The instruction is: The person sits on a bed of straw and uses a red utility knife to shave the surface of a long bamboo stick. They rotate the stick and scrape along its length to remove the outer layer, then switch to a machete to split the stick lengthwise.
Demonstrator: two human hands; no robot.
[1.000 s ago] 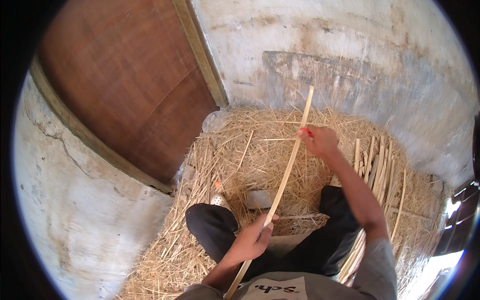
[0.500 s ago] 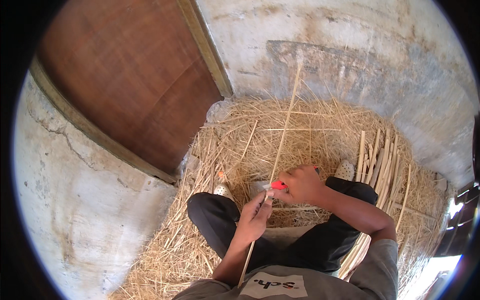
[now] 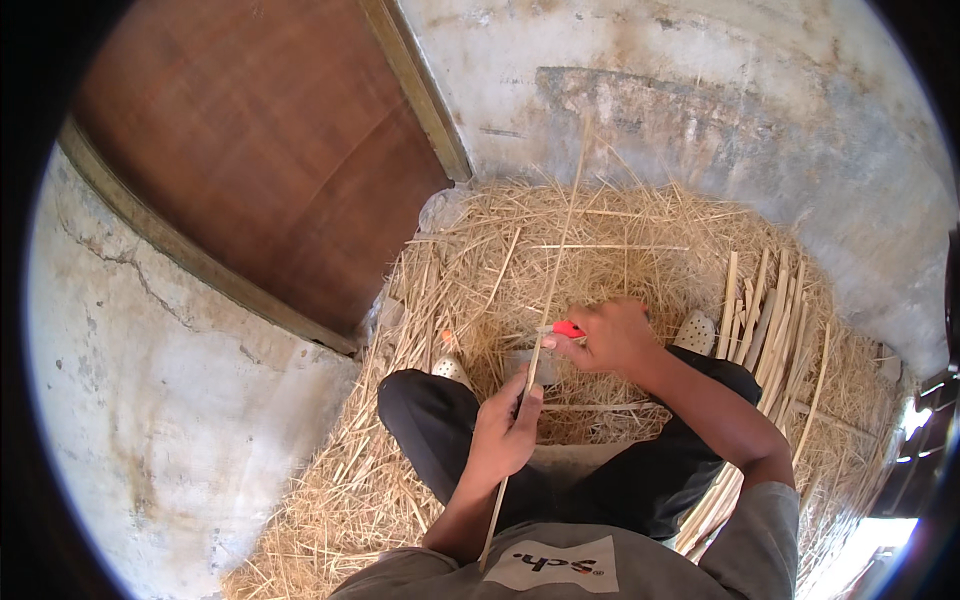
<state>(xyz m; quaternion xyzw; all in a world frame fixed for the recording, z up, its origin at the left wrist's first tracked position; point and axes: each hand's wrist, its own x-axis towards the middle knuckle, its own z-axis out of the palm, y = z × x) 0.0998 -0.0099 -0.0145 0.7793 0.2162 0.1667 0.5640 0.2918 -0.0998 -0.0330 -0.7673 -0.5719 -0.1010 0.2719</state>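
A long, thin bamboo-like strip (image 3: pixel 560 260) slants up from near my waist, past both knees, toward the far wall. My left hand (image 3: pixel 506 432) grips it low down, fingers and thumb closed round it between my knees. Farther along, my right hand (image 3: pixel 610 335) is closed round a red-handled knife (image 3: pixel 569 329). The short blade lies across the strip, and my right thumb is close beside it. Most of the knife handle is hidden in my fist.
Straw-like shavings (image 3: pixel 480 265) cover the ground around my legs. At the right lies a bundle of split sticks (image 3: pixel 765 330). Pale perforated shoes (image 3: pixel 696 333) show beyond my knees. A stained wall (image 3: pixel 720 140) closes the far side, with a brown door panel (image 3: pixel 260 150) at the left.
My right hand and the knife have moved away from my left hand, farther up the strip. My left hand keeps its grip low on the strip.
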